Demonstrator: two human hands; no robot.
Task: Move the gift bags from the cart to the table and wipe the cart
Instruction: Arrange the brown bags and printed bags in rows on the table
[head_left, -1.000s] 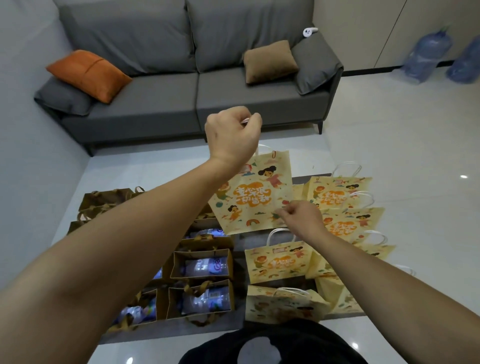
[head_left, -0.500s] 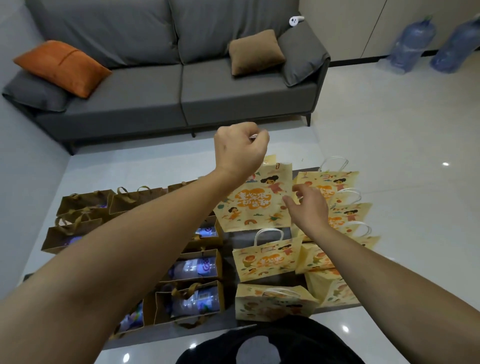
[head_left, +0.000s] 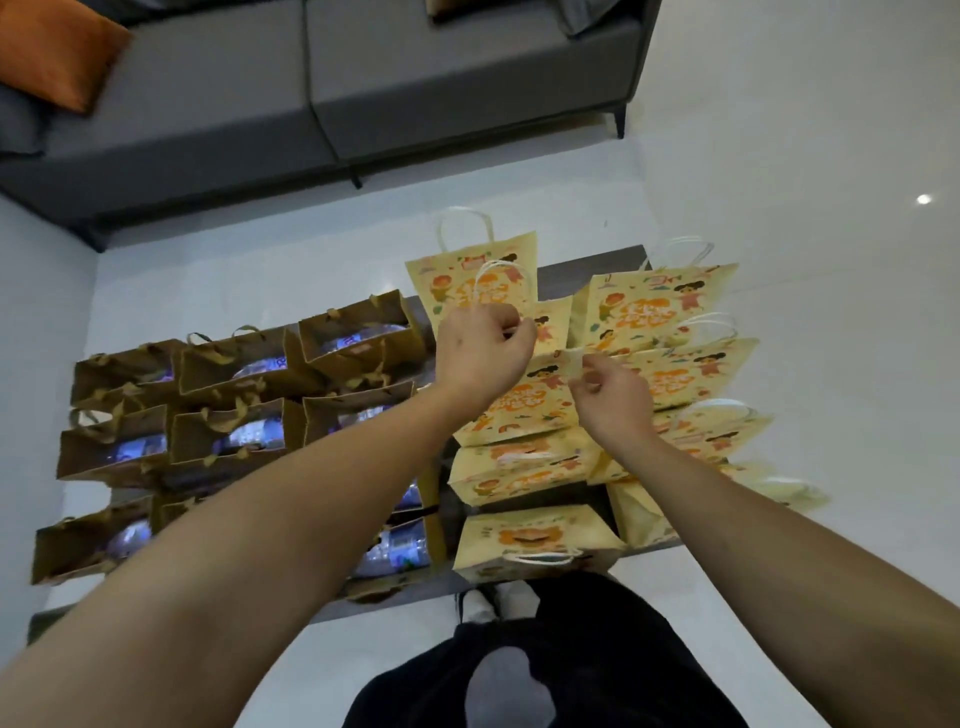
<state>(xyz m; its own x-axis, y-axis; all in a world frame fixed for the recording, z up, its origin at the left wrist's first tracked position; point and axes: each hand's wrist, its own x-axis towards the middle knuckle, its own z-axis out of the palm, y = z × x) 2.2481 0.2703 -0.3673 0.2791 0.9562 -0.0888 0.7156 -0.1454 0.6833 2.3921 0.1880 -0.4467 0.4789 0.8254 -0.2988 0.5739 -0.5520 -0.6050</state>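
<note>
Yellow gift bag (head_left: 524, 402) over the bench (head_left: 571, 275) — my left hand (head_left: 480, 353) fingers pinching its handle, right hand (head_left: 613, 392) fingers pinching its top edge, brown bags (head_left: 244, 364) alongside.

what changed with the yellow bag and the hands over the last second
The left hand, gripping the white handle, has lowered the yellow cartoon bag from mid-air onto the row of yellow bags. The right hand shifted from its lower edge to pinch its top edge. The brown bags stayed put.

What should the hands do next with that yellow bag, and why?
Probably lower the yellow bag flat onto the table and let go: the left hand grips its handle, the right hand pinches its top edge, and it already overlaps the other yellow bags.
</note>
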